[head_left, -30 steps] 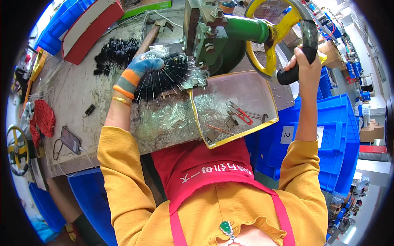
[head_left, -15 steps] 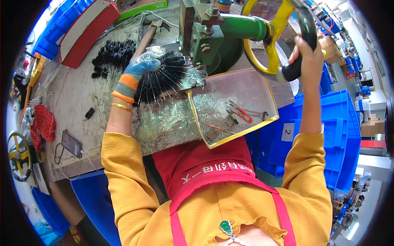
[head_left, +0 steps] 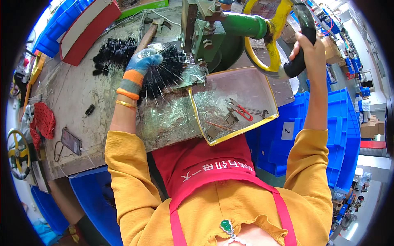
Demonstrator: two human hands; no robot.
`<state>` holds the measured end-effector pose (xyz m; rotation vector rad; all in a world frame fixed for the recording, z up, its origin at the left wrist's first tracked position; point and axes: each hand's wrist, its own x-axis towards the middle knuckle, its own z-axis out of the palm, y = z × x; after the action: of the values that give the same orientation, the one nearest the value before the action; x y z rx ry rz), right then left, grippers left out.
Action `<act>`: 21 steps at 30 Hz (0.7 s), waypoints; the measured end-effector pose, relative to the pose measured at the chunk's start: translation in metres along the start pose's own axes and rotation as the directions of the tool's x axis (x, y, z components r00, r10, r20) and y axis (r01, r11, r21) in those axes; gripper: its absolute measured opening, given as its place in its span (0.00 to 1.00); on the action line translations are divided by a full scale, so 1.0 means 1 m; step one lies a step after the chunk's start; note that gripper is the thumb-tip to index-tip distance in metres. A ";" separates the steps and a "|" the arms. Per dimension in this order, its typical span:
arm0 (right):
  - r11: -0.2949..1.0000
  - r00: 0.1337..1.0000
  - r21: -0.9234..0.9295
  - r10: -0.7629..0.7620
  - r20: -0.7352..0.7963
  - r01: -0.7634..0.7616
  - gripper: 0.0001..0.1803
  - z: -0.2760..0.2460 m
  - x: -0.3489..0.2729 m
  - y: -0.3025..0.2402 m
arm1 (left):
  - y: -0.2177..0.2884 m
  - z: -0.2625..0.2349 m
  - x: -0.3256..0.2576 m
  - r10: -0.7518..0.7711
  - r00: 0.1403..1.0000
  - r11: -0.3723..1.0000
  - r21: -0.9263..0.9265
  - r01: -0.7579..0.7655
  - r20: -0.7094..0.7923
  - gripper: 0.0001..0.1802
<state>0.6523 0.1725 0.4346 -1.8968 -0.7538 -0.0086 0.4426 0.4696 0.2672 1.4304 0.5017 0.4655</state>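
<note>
My left hand [head_left: 143, 63], in a blue, orange and grey glove, is closed on a bundle of black-bristled wire brushes [head_left: 164, 78]. The bundle fans out beside the base of a green hand press [head_left: 230, 30], and its far ends are hidden by the glove and the press. My bare right hand [head_left: 308, 51] is wrapped round the black grip [head_left: 296, 65] on the rim of the press's yellow handwheel [head_left: 276, 33]. A second heap of black brushes [head_left: 115, 53] lies left of my glove, and a hammer [head_left: 147, 36] rests behind it.
A yellow-edged tray [head_left: 242, 137] holds red-handled snips [head_left: 243, 112], a wrench and small metal pieces. Wire scraps litter the bench [head_left: 119, 143]. A phone [head_left: 72, 141], a red cloth [head_left: 43, 119] and one small brush [head_left: 89, 110] lie at left. Blue crates [head_left: 316, 139] stand at right.
My left hand has shifted slightly right and away from me, toward the press, with the brushes. My right hand and the wheel's grip have moved a little.
</note>
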 end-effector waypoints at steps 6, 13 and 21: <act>0.982 0.975 -0.153 0.139 0.171 -0.113 0.12 -0.011 0.039 -0.018 | -0.007 -0.002 0.005 -0.007 1.000 0.994 0.109 0.009 -0.015 0.17; 0.962 0.966 -0.262 0.134 0.221 -0.073 0.15 -0.014 0.051 -0.023 | -0.020 -0.013 0.022 -0.066 0.997 0.992 0.104 0.069 -0.031 0.13; 0.979 0.970 -0.181 0.129 0.208 -0.091 0.13 -0.012 0.043 -0.023 | 0.002 0.011 0.009 -0.020 0.999 0.996 0.091 0.023 -0.033 0.17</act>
<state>0.6796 0.1898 0.4735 -2.1249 -0.8147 0.2157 0.4560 0.4662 0.2699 1.5056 0.5701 0.4537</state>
